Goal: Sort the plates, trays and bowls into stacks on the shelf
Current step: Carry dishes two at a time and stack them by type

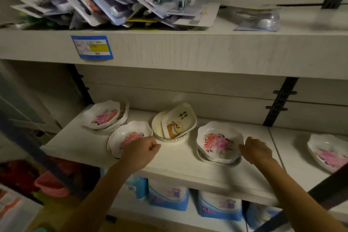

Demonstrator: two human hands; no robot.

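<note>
Touching scalloped floral bowls — left hand, right hand.

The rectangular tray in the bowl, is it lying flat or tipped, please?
Tipped: the rectangular tray leans inside the round bowl, its far end raised.

Dim, murky light; soft blur throughout, wide-angle bending at edges, deep shadow beneath the shelf

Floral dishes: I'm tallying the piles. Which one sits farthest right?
The pink-flowered dish at the picture's right edge, past the right hand and alone on the neighbouring shelf panel.
</note>
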